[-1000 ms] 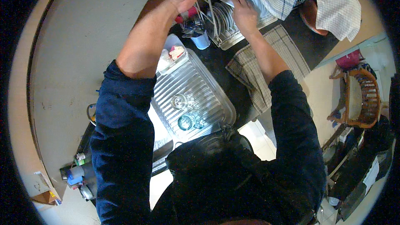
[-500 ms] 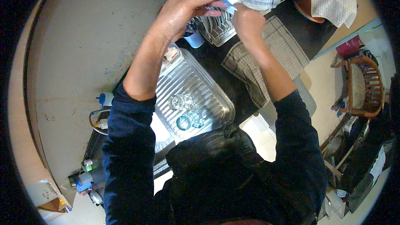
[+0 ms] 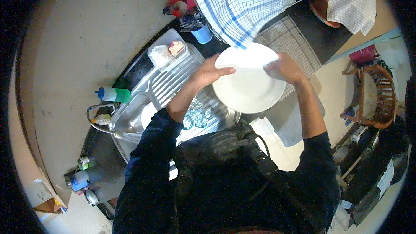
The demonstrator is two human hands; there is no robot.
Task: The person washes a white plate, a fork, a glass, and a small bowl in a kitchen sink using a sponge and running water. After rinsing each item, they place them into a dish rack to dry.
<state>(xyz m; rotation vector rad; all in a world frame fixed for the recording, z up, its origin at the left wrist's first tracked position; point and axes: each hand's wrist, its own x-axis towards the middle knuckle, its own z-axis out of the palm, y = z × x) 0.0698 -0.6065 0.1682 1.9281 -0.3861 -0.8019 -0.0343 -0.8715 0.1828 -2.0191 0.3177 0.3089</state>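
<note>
A round white plate (image 3: 249, 89) is held up between my two hands, over the counter at the right end of the steel drainboard. My left hand (image 3: 211, 73) grips its left rim, with the thumb lying across the upper face. On the opposite rim, my right hand (image 3: 287, 68) has its thumb on top. The fingers of both hands are partly hidden by the plate. A blue-and-white checked cloth (image 3: 242, 8) drapes just beyond the plate's far edge and covers the dish rack.
Glassware (image 3: 197, 119) stands on the ribbed drainboard (image 3: 167, 86), below my left forearm. A clear tub (image 3: 169, 56) sits at its far end, near a blue cup of cutlery (image 3: 201, 34). The sink tap (image 3: 102, 128) is left; a brown checked cloth (image 3: 299, 43) lies right.
Both hands have come back toward me from the lifted cloth edge and now hold a white plate. The cloth has dropped over the rack, whose plates showed before.
</note>
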